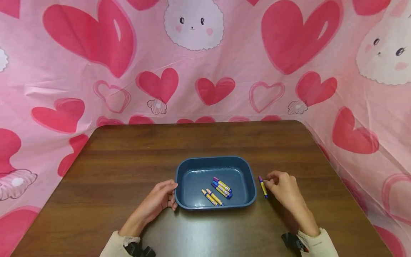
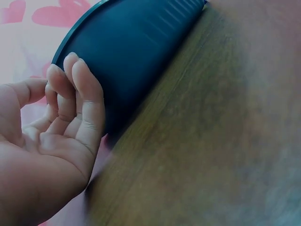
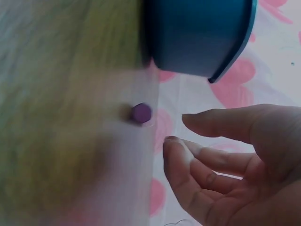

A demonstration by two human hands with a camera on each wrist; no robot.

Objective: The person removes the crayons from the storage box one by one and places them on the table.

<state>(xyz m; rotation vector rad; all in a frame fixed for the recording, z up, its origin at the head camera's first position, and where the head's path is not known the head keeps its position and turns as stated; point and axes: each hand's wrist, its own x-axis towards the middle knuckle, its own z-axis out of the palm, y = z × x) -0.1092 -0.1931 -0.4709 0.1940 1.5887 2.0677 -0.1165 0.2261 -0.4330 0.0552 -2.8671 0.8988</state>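
Note:
A dark blue tray (image 1: 196, 160) stands on the table, with several yellow-wrapped crayons inside. Two pale-tipped crayons (image 1: 212, 197) lie together near its front side; beside them is a group of purple- and blue-tipped crayons (image 1: 222, 187). My left hand (image 1: 159, 198) holds the tray's left edge, thumb at the rim and curled fingers against the outer wall (image 2: 127, 42). Right of the tray, a purple-tipped crayon (image 1: 263, 187) lies on the table. My right hand (image 1: 285, 188) is just beside it, thumb and index finger apart with nothing between them in the right wrist view.
The brown wooden table (image 1: 135, 153) has rounded far corners. A pink cloth (image 1: 237, 57) with red hearts and white rabbit faces hangs behind it and along both sides. Each wrist carries a black strapped device (image 1: 293, 242).

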